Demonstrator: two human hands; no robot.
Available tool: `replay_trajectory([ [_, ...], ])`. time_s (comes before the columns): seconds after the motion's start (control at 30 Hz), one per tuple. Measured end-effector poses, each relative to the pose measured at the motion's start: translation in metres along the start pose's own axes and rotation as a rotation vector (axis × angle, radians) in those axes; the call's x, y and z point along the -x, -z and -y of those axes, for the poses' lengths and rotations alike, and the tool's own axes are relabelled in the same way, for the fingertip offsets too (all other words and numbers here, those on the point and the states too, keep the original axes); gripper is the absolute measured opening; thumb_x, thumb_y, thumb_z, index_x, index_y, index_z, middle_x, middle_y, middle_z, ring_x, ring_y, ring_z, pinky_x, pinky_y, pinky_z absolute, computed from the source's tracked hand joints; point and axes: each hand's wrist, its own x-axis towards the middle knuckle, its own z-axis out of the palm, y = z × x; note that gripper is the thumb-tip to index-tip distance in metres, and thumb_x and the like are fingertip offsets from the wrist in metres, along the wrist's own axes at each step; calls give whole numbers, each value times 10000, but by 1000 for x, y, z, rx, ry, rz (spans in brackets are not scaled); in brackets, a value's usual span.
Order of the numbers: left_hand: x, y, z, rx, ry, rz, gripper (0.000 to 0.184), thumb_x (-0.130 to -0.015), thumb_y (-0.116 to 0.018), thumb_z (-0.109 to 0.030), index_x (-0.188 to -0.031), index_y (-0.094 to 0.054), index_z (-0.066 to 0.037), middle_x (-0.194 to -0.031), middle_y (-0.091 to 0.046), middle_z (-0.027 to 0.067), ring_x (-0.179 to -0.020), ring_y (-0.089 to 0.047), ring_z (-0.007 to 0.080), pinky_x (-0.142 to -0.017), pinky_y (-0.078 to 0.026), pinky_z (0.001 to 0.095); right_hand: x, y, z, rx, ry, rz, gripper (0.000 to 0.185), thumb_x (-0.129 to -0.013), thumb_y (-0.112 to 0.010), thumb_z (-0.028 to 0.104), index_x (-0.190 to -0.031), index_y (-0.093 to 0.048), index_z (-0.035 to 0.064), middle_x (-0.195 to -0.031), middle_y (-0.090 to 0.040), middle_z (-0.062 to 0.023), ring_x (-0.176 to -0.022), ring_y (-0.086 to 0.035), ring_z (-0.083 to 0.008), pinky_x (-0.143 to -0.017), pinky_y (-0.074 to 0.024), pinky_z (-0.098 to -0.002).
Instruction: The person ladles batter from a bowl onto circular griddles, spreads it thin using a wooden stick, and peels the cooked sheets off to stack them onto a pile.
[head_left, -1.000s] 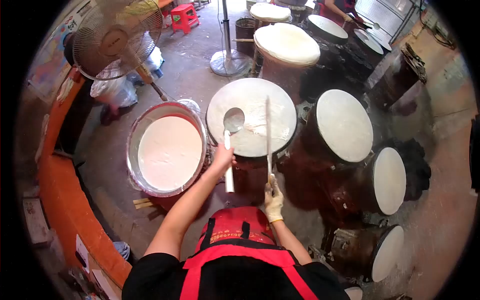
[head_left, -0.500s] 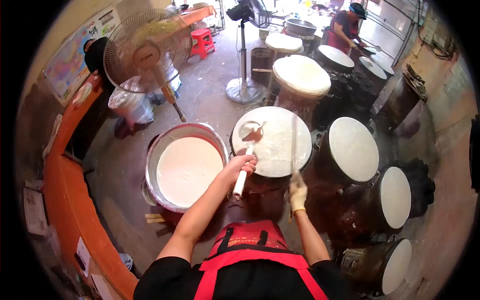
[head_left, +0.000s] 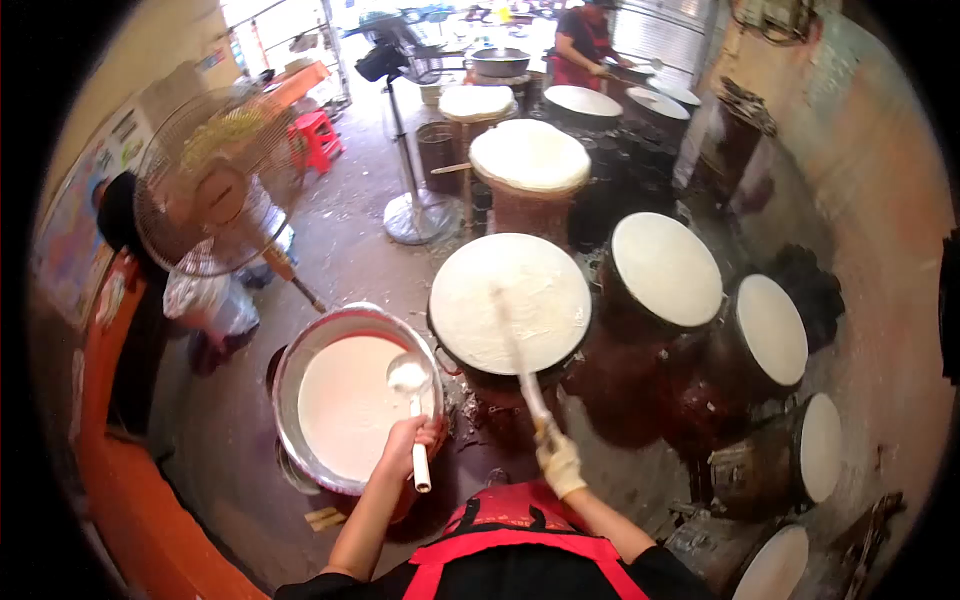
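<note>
My left hand (head_left: 405,447) is closed around the white handle of a ladle (head_left: 408,374). The ladle's bowl, with pale batter in it, is over the right side of a big metal pot (head_left: 284,405) of creamy batter (head_left: 345,410). In its light glove, my right hand (head_left: 560,464) grips a long flat spreading stick (head_left: 522,365), blurred toward its far end. That stick reaches across a round griddle (head_left: 470,300) coated with a pale, slightly rippled layer of batter.
More round griddles with white sheets (head_left: 666,268) curve along the right. Behind the middle griddle rises a stack of white sheets (head_left: 530,158). Fans (head_left: 220,190) stand at left and centre; an orange counter (head_left: 110,480) runs down the left. A co-worker (head_left: 585,45) stands far back.
My left hand has carried the ladle leftward from over the griddle to the batter pot. The stick has swung from the griddle's right side to its middle. The head view has shifted.
</note>
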Motion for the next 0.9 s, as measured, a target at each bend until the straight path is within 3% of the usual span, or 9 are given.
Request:
replay_trajectory([
  [0.1,-17,13,20,-245,-75,4,68,-925,-431,-81,-880,-389,-51,-684,-401,6,-483,-343,46,-376,-282,164,30,31,59,389,102,218,412,-818,-629,275,-1214,-573,175,-866,-634,-158,-769,-607,-355,-691,-493,-441],
  [0.23,-6,-61,42,-439,-89,156,54,-922,-457,-82,-896,-411,-75,-691,-412,6,-493,-341,41,-377,-266,161,40,74,31,281,2,-61,615,-821,-619,303,-1384,-384,226,-954,-627,-192,-825,-629,-366,-744,-513,-407],
  [0.27,-11,-76,48,-482,-45,240,55,-922,-462,-83,-896,-414,-73,-693,-414,6,-494,-339,40,-376,-262,160,37,98,65,116,-59,-248,609,-795,-641,138,-1359,-410,137,-1030,-631,-191,-930,-622,-349,-769,-502,-393],
  [0.33,-34,-96,67,-534,120,377,72,-917,-484,-80,-885,-423,-60,-699,-423,8,-494,-328,35,-372,-252,160,44,121,45,114,-140,-595,573,-792,-658,198,-1319,-449,114,-1000,-630,-210,-944,-620,-348,-775,-495,-397],
  [0.43,-54,-145,97,-487,556,441,67,-919,-484,-67,-940,-465,-6,-706,-427,13,-493,-322,33,-359,-255,144,72,167,30,-23,-579,-649,292,-800,-614,265,-1018,-582,73,-856,-625,-194,-838,-605,-380,-720,-481,-408],
  [0.6,-59,-202,178,-382,1113,322,127,-947,-419,-74,-968,-452,47,-716,-430,56,-489,-344,78,-368,-330,174,174,211,-23,401,-575,-873,222,-819,-587,244,-958,-549,75,-852,-600,-194,-806,-575,-404,-702,-470,-449],
  [0.7,-46,-233,229,-492,1184,381,137,-949,-406,-77,-970,-444,53,-708,-428,62,-479,-340,84,-380,-338,188,229,267,-33,378,-802,-872,267,-818,-597,250,-987,-542,51,-900,-606,-209,-835,-590,-398,-726,-477,-458],
  [0.83,-30,-263,323,-970,838,532,168,-955,-402,-100,-987,-449,59,-714,-449,69,-470,-343,83,-388,-346,190,278,354,-77,409,-1006,-846,310,-850,-553,218,-1067,-540,-2,-897,-598,-181,-757,-617,-291,-639,-505,-414],
  [0.9,-36,-284,348,-681,1171,384,175,-951,-417,-100,-1021,-461,55,-756,-474,75,-505,-363,77,-401,-361,182,280,373,-116,647,-932,-1011,354,-846,-561,237,-1105,-533,-3,-936,-610,-187,-826,-630,-301,-691,-511,-418],
])
